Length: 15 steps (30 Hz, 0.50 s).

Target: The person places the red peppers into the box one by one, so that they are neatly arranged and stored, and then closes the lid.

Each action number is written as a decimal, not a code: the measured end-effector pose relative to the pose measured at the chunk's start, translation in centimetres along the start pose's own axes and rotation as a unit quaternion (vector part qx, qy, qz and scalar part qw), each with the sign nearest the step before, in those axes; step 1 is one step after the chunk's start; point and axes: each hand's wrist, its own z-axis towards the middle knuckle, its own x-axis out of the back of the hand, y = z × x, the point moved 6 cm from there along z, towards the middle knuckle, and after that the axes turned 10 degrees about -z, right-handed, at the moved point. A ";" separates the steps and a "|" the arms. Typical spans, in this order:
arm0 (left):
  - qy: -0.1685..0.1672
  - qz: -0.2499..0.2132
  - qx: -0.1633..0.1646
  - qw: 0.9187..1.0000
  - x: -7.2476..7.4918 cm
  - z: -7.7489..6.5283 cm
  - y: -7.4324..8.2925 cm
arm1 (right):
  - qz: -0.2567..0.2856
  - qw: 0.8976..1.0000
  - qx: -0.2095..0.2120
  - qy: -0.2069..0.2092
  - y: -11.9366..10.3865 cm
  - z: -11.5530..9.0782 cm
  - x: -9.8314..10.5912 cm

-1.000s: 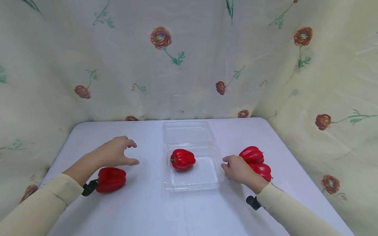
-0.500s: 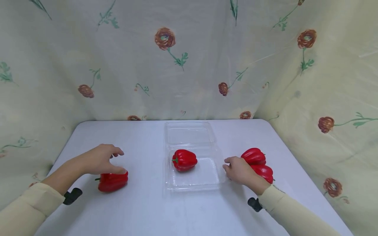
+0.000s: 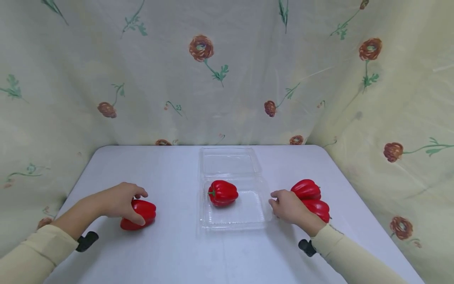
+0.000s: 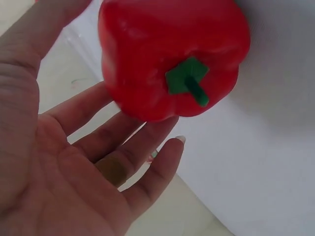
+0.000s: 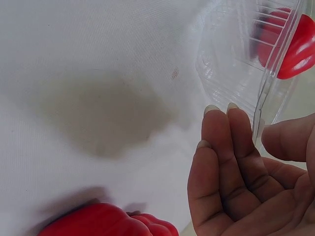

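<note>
A red bell pepper [image 3: 146, 210] lies on its side at the left of the table, with my left hand [image 3: 120, 200] spread over it. In the left wrist view the green stem of this pepper [image 4: 172, 54] faces the camera, and my fingers [image 4: 113, 147] reach along its far side, only slightly bent. My right hand [image 3: 290, 207] pinches the right rim of the clear plastic clamshell container [image 3: 246, 216] between thumb and fingers. One bell pepper [image 3: 223, 193] sits inside the container's base, toward its left. The container's lid [image 3: 228, 162] lies open toward the back.
Two more red bell peppers, one behind [image 3: 306, 189] and one in front [image 3: 317, 209], lie together just right of my right hand. The white table [image 3: 227, 256] meets a flower-patterned cloth [image 3: 159, 79] at the back and sides.
My left hand has moved back left and down, from beyond the left pepper to around it. My right hand has stayed at the container's rim. The head view has shifted slightly.
</note>
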 end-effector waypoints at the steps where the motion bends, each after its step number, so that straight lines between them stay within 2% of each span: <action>1: -0.002 0.001 -0.001 1.000 -0.1 0.0 0.0 | 0.000 1.000 0.000 0.000 0.0 0.0 0.0; 15: -0.016 0.011 0.001 1.000 -0.6 0.7 0.5 | 0.009 1.000 0.006 0.004 0.0 0.0 0.1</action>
